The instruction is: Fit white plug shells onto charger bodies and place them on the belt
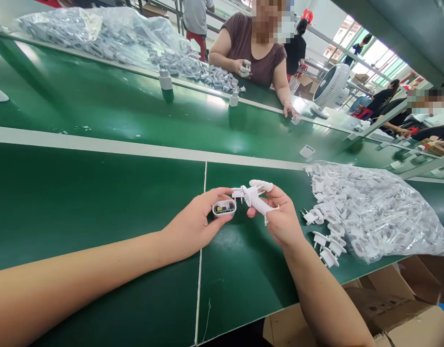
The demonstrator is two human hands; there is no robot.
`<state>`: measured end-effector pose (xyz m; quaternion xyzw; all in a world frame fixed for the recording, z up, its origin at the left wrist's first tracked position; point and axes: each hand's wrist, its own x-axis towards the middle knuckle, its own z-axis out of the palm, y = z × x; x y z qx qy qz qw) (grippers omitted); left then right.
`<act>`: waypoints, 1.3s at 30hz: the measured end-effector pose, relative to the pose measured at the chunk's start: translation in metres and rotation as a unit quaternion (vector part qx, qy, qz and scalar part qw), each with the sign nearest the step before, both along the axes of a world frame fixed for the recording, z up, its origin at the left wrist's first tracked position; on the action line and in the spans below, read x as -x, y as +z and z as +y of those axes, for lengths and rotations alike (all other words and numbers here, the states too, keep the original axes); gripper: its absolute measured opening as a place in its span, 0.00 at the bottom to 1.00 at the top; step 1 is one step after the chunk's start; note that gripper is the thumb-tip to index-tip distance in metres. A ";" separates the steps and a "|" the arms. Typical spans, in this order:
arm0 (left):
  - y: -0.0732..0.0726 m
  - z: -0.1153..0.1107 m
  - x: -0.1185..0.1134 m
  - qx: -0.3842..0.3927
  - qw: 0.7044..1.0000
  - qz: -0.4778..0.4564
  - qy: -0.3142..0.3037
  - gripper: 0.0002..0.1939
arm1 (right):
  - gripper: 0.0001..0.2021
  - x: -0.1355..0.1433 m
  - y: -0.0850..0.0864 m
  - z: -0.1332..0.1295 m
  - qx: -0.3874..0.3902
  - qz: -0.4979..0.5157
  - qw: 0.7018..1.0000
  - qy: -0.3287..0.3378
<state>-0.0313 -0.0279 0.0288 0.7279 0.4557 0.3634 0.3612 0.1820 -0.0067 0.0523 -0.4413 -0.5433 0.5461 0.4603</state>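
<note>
Green counter [99, 202] carries the job; big clear bag of white plug caps [391, 212] lies at the right, spilling some loose caps [329, 257] off its near-left side. Co-worker [258, 60] across the way, holding white parts. Cardboard boxes [410, 308] below the counter edge, lower right. Left grip [196, 217] is closed round a white housing [224, 201], thumb low, fingers up top, open end facing the camera. Right grip [283, 217] is pinched, covered finger and thumb on a plug cap [249, 195]; could be two caps stacked close, can't separate them cleanly. Left index tip reaches the cap's left side, seems to touch. Housing sits just left of the cap, both over mid-counter, not joined. Circuit board [224, 209] shows inside the housing; metal pins [260, 189] stick out of the cap. My read: step in hand is sorting cap orientation ahead of mating it to the housing. Next move would call for a square line-up, housing held steady, fingers clear of the rim. Watch for a tilted cap catching the board.
</note>
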 end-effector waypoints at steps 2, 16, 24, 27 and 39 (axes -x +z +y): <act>-0.009 0.000 0.000 -0.003 1.000 0.013 -0.021 0.22 | 0.15 0.000 0.000 0.001 -0.001 0.003 1.000 0.015; -0.026 0.010 0.008 0.000 0.999 -0.026 -0.043 0.16 | 0.17 0.010 0.004 -0.015 -0.241 -0.164 0.956 -0.018; -0.018 0.013 0.008 0.000 0.997 -0.029 -0.074 0.06 | 0.17 0.025 0.004 -0.016 -0.429 -0.390 0.813 0.058; -0.017 0.013 0.008 0.008 0.997 -0.030 -0.071 0.06 | 0.16 0.028 0.003 -0.016 -0.428 -0.380 0.818 0.051; -0.019 0.013 0.007 0.010 0.997 -0.029 -0.072 0.06 | 0.07 0.031 0.005 -0.019 -0.412 -0.425 0.806 0.015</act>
